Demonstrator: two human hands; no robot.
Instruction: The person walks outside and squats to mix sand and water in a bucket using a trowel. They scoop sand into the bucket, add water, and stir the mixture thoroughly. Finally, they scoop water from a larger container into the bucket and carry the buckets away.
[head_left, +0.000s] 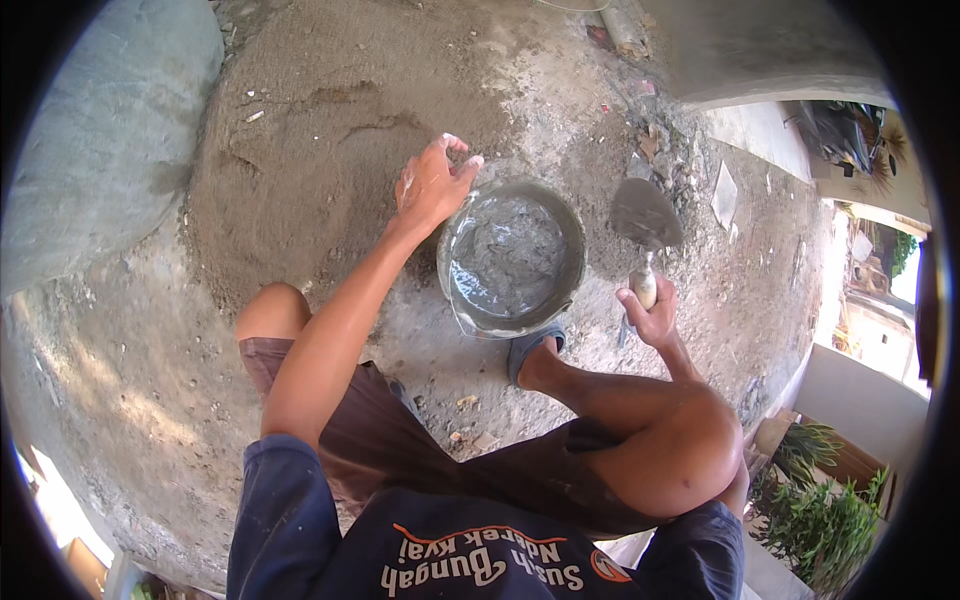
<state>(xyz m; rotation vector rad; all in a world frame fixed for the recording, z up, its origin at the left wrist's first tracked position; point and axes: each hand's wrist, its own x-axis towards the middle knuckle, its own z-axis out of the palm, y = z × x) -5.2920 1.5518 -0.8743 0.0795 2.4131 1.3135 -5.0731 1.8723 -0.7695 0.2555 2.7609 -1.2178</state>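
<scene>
A bucket (443, 259) stands on the ground before me, holding wet grey mortar (514, 251) with a shiny, uneven surface. Its wire handle (459, 321) hangs down over the near left side. My left hand (433, 180), smeared with pale residue, hovers by the bucket's far left rim. Thumb and fingers are apart there, with nothing seen between them. To the right of the bucket, my right hand (654, 311) grips a masonry trowel by its light handle (643, 283). The trowel blade (646, 214) points away from me, coated in grey.
Loose sand (300, 165) spreads beyond and left of the bucket. A large grey rounded surface (112, 127) rises at far left. My sandalled foot (536, 352) is close to the bucket's near side. Rubble and a pale flat shard (724, 196) lie right; green plants (821, 517) stand at lower right.
</scene>
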